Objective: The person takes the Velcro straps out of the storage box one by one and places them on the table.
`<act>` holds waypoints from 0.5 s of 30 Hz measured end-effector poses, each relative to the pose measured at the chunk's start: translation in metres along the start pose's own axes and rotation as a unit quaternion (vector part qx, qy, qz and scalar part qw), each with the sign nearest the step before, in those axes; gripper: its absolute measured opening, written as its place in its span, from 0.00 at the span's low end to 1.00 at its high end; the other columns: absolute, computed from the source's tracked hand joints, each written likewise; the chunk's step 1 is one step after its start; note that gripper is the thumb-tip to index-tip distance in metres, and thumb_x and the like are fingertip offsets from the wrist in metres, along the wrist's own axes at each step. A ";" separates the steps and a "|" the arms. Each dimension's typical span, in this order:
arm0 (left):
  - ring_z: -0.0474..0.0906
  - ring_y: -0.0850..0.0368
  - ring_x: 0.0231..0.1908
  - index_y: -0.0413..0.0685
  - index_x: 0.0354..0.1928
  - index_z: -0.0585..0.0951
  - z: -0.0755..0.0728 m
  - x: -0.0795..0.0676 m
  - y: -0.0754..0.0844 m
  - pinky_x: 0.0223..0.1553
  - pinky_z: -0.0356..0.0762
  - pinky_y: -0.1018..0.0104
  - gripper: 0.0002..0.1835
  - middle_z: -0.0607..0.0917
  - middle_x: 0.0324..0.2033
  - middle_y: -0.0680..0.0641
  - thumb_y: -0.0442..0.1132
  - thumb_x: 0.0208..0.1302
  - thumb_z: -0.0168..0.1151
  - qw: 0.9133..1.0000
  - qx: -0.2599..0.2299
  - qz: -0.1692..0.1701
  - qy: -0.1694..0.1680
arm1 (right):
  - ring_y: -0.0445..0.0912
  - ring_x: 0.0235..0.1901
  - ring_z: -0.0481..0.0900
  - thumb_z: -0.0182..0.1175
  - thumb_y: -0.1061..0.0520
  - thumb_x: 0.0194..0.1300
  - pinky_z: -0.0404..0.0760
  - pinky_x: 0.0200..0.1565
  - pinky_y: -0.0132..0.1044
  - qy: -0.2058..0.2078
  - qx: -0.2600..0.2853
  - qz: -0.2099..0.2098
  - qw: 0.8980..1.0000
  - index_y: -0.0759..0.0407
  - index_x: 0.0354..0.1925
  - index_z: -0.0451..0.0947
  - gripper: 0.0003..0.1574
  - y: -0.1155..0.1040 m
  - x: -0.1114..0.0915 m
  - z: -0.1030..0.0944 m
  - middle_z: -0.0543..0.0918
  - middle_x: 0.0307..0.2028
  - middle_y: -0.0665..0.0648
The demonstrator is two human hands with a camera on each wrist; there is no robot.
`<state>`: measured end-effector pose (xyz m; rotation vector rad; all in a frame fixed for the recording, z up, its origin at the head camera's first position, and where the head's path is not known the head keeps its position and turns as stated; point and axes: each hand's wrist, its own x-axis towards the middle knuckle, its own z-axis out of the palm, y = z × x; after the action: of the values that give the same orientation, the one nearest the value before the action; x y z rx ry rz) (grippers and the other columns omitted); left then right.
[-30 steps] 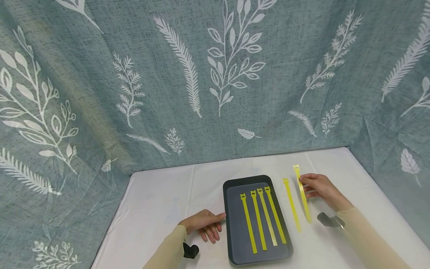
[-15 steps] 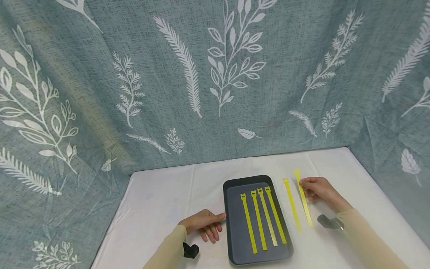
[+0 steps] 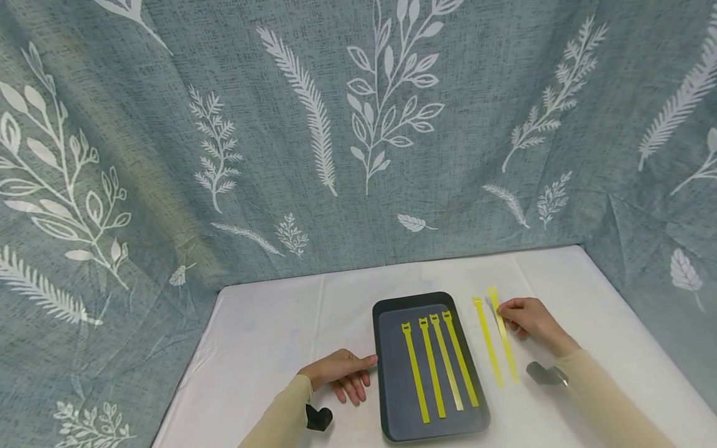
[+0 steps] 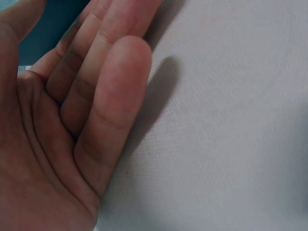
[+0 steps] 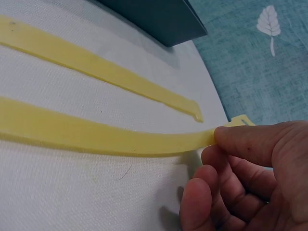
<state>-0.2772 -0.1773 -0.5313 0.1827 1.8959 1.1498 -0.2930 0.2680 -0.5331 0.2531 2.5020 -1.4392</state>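
Between thumb and forefinger, my right hand (image 3: 529,320) pinches a yellow hook-and-loop cable tie (image 3: 506,348) just below its slotted head. The right wrist view shows this tie bowed, its long tail low over the white cloth. A second yellow cable tie (image 3: 487,342) lies flat beside it, nearer the tray. Several more ties (image 3: 431,367) lie roughly parallel inside the dark grey tray (image 3: 394,392), slotted heads at the far end. My left hand (image 3: 338,370) lies at the tray's left side, fingers relaxed and thumb tip at the rim. Its palm and fingers (image 4: 125,86) show in the left wrist view.
White cloth (image 3: 280,330) covers the table. A blue-green curtain (image 3: 358,230) with white leaf prints stands behind it and along both sides. In the right wrist view the tray's outer wall (image 5: 154,19) rises beyond the ties.
My right hand has moved nearer and slightly left, bringing the pinched cable tie down closer to the cloth and alongside the loose one. The left hand and tray have stayed put.
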 end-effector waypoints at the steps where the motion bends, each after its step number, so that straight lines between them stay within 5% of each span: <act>1: 0.84 0.64 0.17 0.43 0.30 0.85 0.000 0.000 0.000 0.16 0.76 0.73 0.35 0.88 0.18 0.52 0.70 0.69 0.54 1.000 -0.001 -0.001 0.000 | 0.40 0.22 0.73 0.58 0.54 0.73 0.78 0.25 0.34 0.000 0.002 0.004 1.000 0.72 0.49 0.79 0.20 0.000 0.000 0.000 0.77 0.23 0.50; 15: 0.84 0.64 0.17 0.45 0.29 0.85 -0.001 0.004 -0.001 0.16 0.76 0.73 0.33 0.88 0.18 0.52 0.69 0.69 0.54 1.000 -0.006 0.000 -0.004 | 0.41 0.19 0.72 0.56 0.54 0.70 0.76 0.24 0.33 0.015 -0.046 0.011 0.999 0.65 0.43 0.83 0.16 -0.002 -0.001 0.008 0.75 0.21 0.50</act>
<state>-0.2798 -0.1763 -0.5340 0.1810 1.8822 1.1586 -0.2912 0.2607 -0.5351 0.2863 2.5738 -1.3171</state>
